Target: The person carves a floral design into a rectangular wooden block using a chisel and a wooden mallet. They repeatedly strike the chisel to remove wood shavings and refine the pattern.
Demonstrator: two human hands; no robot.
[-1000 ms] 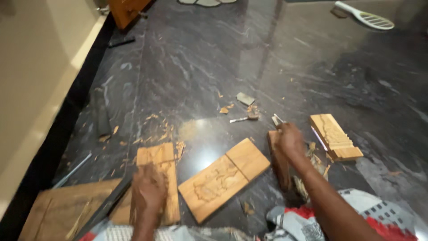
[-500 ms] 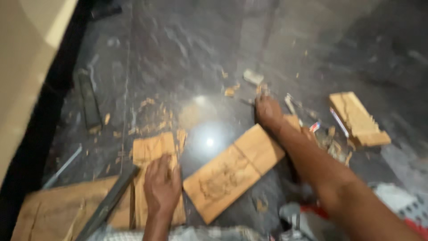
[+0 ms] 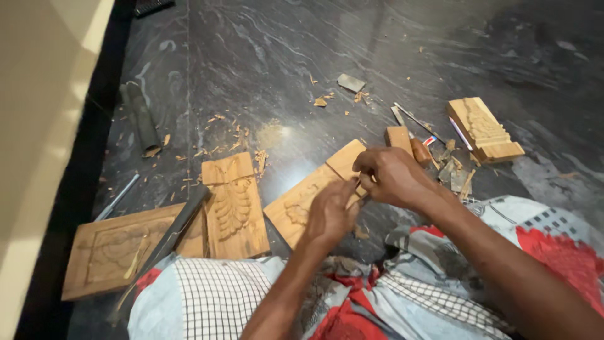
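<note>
My left hand and my right hand meet over a long wooden panel that lies slanted on the dark stone floor and has a shallow carving. Both hands pinch a small thin tool between their fingertips; most of it is hidden, so its kind is unclear. Just left of my left hand lies a leaf-carved panel. A wooden-handled tool rests just beyond my right hand.
A larger carved panel lies at the left with a long metal file across it. A stepped carved block, chisels, a dark cylinder, a metal rod and wood chips are scattered around. Patterned cloth covers my lap.
My left hand left the leaf-carved panel and moved right. My right hand drew back from the tools farther out. Both now meet over the long panel.
</note>
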